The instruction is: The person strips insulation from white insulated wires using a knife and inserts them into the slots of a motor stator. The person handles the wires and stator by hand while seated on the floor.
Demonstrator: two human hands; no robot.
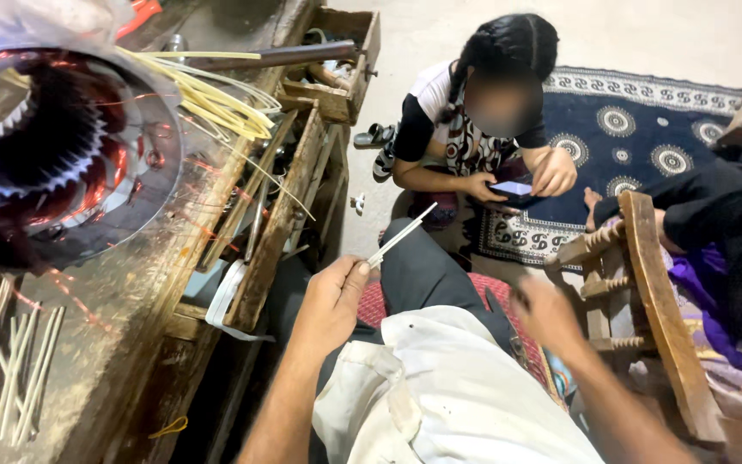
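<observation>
Your left hand (330, 302) is pinching a thin white strip (402, 234) between thumb and fingers, holding it over your lap so that it is slanting up and away toward the person (483, 120) sitting on the patterned rug (646, 129). Your right hand (544, 311) is blurring beside the wooden chair (646, 292), so you cannot tell whether it is open or closed. At your left, the motor stator (53, 155) is lying on the workbench (130, 309), with more pale strips (216, 99) sticking out of it.

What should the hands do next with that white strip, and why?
Probably bring the right hand across to steady the white strip. Only the left hand pinches it, at its lower end, its long free end points away from the motor stator on the workbench.
</observation>
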